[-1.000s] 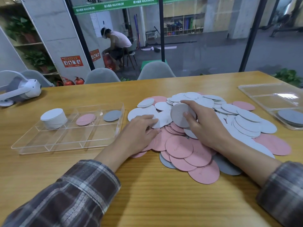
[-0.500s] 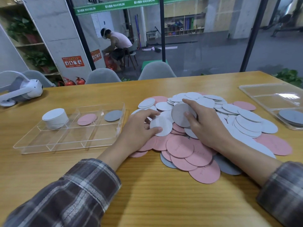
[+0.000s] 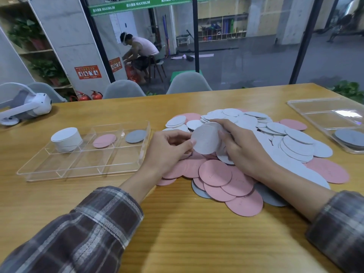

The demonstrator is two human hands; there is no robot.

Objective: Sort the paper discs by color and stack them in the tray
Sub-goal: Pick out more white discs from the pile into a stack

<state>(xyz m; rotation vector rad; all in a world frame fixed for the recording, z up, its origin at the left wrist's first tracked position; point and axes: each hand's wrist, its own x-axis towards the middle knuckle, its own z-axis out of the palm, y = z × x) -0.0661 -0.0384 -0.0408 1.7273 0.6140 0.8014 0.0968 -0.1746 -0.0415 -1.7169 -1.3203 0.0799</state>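
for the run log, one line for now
left hand: pinches white discs | right hand: grips white discs | tray: white stack, pink disc, grey disc

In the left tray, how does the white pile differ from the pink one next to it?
The white stack is tall, many discs deep; the pink disc lies flat, one or very few. The white stack fills the far-left compartment; the pink disc sits in the far-middle one. Both are round and inside the clear tray.
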